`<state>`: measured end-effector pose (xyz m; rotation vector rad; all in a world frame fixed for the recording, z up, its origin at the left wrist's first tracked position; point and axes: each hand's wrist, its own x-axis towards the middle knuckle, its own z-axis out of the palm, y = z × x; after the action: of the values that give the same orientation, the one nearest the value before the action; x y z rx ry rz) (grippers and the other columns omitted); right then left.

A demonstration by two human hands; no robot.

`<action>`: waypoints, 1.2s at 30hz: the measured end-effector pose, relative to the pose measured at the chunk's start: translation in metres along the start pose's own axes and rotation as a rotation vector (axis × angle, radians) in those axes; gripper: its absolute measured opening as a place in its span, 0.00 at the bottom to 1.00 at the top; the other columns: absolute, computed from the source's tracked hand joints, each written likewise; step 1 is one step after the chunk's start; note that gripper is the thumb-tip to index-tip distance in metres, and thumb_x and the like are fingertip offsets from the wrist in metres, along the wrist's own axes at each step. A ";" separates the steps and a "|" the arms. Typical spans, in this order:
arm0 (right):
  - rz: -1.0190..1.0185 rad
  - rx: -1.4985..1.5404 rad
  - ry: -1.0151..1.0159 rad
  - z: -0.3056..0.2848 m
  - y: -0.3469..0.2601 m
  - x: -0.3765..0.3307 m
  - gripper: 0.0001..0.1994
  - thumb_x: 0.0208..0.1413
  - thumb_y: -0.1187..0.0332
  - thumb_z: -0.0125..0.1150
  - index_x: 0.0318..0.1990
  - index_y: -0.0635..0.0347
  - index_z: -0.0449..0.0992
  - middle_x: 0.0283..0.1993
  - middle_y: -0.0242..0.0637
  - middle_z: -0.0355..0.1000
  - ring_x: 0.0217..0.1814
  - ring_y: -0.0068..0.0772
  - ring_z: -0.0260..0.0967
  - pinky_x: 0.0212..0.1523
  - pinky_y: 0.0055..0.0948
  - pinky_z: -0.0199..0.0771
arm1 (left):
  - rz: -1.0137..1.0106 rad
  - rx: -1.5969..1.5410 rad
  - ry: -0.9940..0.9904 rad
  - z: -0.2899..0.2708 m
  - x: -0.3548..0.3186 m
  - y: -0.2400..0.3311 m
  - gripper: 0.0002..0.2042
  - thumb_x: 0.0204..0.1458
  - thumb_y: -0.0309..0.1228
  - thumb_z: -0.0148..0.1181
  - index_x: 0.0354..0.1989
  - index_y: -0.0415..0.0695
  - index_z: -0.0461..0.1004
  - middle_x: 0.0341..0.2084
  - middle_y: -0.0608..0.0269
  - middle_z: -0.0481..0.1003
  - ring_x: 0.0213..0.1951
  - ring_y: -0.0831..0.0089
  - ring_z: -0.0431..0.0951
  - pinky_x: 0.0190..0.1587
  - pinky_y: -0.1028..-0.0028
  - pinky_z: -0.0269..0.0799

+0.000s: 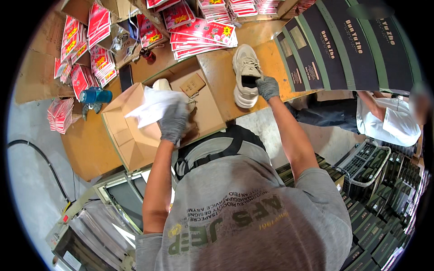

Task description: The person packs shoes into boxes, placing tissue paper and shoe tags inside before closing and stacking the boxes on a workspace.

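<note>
My left hand (174, 122), in a grey glove, presses on white tissue paper (151, 107) inside an open brown cardboard shoe box (131, 140). A pale shoe (162, 84) shows partly at the box's far end, half hidden by the paper. My right hand (267, 87), also gloved, grips the heel opening of a cream chunky sneaker (245, 72) that lies on the wooden table (217, 67) to the right of the box. The box lid (205, 104) lies flat between the two hands.
Stacks of red and white printed packets (203, 34) cover the table's far side and left end. A blue bottle (96, 95) lies left of the box. Dark flat boxes (343, 45) are stacked at right, where another person in a white shirt (389, 119) stands.
</note>
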<state>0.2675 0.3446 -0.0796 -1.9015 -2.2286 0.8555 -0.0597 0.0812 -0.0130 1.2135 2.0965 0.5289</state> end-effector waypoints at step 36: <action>-0.748 1.089 0.427 -0.140 -0.275 -0.146 0.32 0.49 0.62 0.77 0.57 0.71 0.71 0.50 0.41 0.76 0.48 0.30 0.76 0.50 0.32 0.78 | 0.693 -1.256 0.311 -0.115 0.004 0.232 0.46 0.54 0.49 0.69 0.73 0.34 0.52 0.67 0.53 0.62 0.65 0.65 0.65 0.68 0.67 0.60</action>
<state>0.1151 0.2389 0.2075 -0.6049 -1.4586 1.0335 -0.0011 0.1957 0.2118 0.9982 0.9892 2.0313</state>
